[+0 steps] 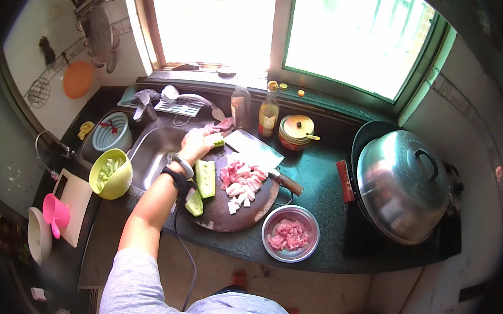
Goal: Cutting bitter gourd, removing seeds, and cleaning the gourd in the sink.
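Two window panes [214, 26], glaring white, above a dark counter [330, 192] that turns the corner at left. My left hand [195, 145] is over the far left side of a round dark chopping board [224, 218], grip clamped on a cucumber piece [217, 139]; my right hand is out of view, its grip I cannot tell. Nearer me on the board: two cucumber lengths [205, 179], beside cut pink meat [241, 177]. Cleaver [260, 152] along the far right edge. Steel sink [151, 150] just left; metal bowl [313, 237] of meat, near right; domed wok lid [398, 179] farther right. Pale floor [336, 285] below.
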Available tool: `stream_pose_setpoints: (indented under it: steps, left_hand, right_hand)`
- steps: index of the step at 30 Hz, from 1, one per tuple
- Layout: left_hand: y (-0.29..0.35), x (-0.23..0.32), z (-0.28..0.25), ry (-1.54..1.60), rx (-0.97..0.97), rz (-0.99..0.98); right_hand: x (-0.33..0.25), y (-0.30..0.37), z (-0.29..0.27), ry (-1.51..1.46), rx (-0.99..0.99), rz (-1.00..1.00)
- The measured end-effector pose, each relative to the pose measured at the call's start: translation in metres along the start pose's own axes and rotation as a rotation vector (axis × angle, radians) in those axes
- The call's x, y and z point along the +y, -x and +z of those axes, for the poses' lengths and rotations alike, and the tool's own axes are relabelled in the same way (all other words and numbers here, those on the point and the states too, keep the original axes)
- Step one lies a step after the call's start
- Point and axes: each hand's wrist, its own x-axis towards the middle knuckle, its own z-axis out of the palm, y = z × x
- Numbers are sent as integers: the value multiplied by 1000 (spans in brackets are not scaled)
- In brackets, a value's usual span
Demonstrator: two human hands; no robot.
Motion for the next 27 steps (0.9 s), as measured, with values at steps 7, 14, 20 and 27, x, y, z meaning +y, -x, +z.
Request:
stream_pose_setpoints:
  steps: [7, 14, 20, 27]
  left_hand:
    - [-50, -77, 19, -111, -408, -71]
    - [-17, -39, -35, 219, 73, 17]
    - [92, 136, -43, 607, -257, 341]
    - [214, 330, 44, 627, -664, 617]
  right_hand:
    - [19, -12, -10, -4, -28, 15]
    - [-2, -48, 0, -453, -56, -32]
    - [-269, 127, -220, -1209, -355, -359]
    - [-358, 195, -266, -1206, -782, -804]
